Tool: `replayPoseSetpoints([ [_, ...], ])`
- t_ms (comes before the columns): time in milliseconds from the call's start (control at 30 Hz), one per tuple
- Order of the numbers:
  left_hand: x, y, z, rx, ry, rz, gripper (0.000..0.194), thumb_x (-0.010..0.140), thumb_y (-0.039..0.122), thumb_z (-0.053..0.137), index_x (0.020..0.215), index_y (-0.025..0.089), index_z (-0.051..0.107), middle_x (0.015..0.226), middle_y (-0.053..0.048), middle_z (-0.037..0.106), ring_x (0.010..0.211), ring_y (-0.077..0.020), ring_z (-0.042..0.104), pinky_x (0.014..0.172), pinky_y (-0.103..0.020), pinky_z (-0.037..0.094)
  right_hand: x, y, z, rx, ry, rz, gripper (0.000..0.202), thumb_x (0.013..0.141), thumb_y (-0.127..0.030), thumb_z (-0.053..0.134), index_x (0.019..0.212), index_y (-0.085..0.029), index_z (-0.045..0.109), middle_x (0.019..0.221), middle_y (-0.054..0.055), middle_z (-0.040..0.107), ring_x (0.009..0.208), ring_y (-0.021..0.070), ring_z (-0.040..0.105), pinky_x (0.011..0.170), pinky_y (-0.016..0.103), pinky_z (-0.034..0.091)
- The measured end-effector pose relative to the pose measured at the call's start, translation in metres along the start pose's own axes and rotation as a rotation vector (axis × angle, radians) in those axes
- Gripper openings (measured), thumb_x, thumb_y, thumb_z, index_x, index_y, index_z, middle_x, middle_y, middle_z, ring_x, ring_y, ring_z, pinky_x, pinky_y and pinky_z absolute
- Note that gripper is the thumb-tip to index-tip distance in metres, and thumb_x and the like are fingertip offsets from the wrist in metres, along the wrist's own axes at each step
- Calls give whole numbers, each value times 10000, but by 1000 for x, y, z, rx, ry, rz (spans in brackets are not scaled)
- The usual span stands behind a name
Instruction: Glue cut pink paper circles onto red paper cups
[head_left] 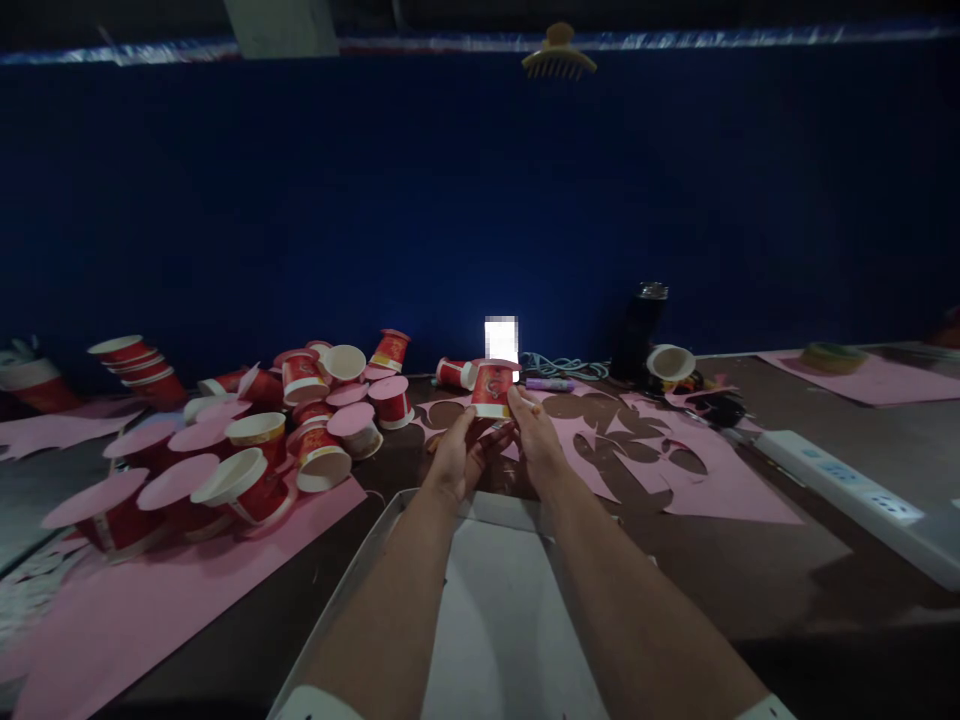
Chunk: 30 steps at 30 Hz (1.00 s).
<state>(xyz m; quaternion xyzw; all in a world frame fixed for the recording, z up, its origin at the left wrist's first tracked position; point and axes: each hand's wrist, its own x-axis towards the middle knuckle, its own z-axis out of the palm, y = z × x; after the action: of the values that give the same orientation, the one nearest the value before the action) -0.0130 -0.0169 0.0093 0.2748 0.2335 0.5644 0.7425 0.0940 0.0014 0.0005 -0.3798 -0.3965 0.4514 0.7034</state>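
Observation:
Between my two hands is a red paper cup [493, 388], held above the table with its white rim downward. My left hand [455, 452] grips the cup's left side, low near the rim. On the other side, the fingers of my right hand [537, 432] close around the cup. Below my forearms lies a shallow white box or lid [502, 600]. Just behind the cup glows a bright screen [501, 338], its content blurred out. Another red paper cup [454, 373] lies on its side left of the held one.
Many red cups, several topped with pink paper discs [180, 480], crowd the left. Cut pink paper [720, 490] with round holes spreads right of my hands. Beyond are a purple glue stick or marker [550, 384], a cable [570, 366], a dark bottle [637, 330] and a white power strip [855, 490].

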Motion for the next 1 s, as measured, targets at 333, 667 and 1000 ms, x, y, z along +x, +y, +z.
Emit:
replayPoseSetpoints([
  [333,6,-3,0,89,274,-9,242,824,361,620,887,128,617,737,-22,612,479,-41,515,426,-143,415,5,3,2,41,167,80,564,666,-518,711,1122,-220,564,951,21,680,774,124,641,646,233,504],
  [667,-1,-4,10,-208,135,-143,146,749,195,715,835,118,624,697,-7,607,510,-26,509,422,-99,415,10,10,1,1,110,62,553,647,-502,722,1096,-229,550,972,32,674,800,153,662,644,261,537],
  [1000,12,-11,2,-249,176,-111,223,717,260,747,806,123,595,547,50,498,410,-14,402,337,-116,294,-5,12,10,-116,-55,104,635,709,-510,676,1248,-252,464,904,13,678,541,113,603,461,238,502],
])
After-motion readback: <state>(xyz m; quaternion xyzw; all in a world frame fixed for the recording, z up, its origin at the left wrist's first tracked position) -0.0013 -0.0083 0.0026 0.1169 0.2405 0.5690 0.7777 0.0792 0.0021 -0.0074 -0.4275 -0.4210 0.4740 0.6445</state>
